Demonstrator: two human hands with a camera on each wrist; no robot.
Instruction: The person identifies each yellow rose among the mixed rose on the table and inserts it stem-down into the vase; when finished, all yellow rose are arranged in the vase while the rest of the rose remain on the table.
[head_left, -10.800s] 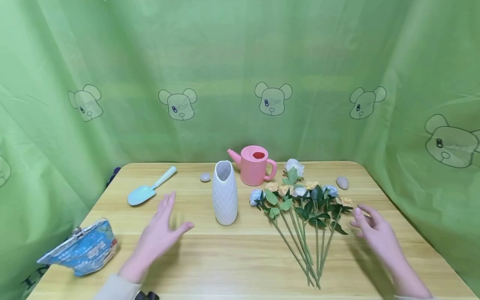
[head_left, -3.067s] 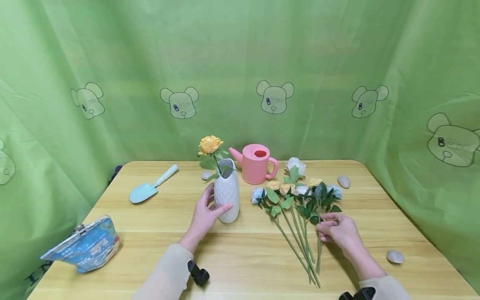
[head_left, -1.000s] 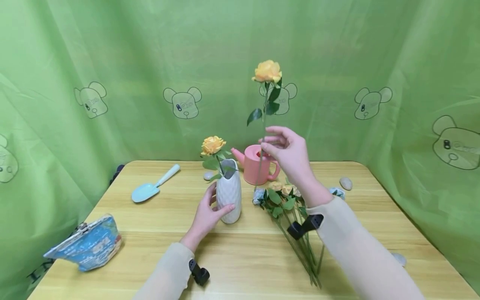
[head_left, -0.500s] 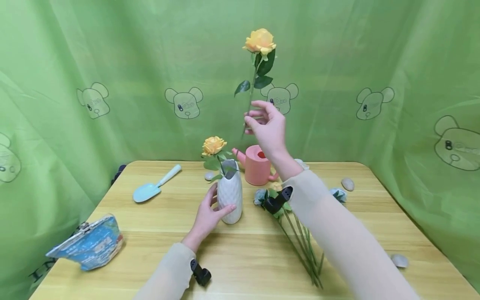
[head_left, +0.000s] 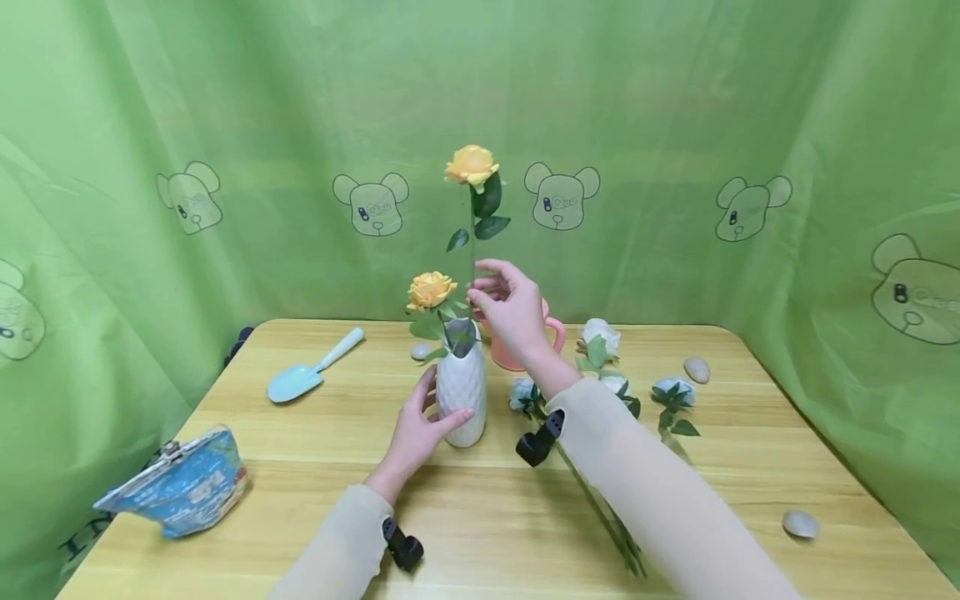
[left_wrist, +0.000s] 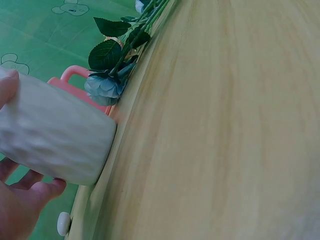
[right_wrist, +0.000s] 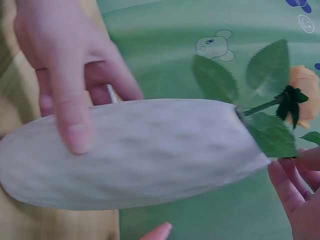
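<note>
One vase (head_left: 461,392): gripped in left hand (head_left: 417,427).
Yellow rose (head_left: 472,167): stem pinched by right hand (head_left: 512,307), upright.
Second rose (head_left: 431,290): in vase, above left hand.

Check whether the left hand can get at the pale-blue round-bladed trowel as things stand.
Probably yes, if it lets go: the left hand grips the white textured vase. Nothing visible blocks the way to the trowel, which lies farther back, to that hand's left.

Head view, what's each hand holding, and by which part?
Left hand: white vase, by its lower body. Right hand: higher yellow rose, by its stem.
</note>
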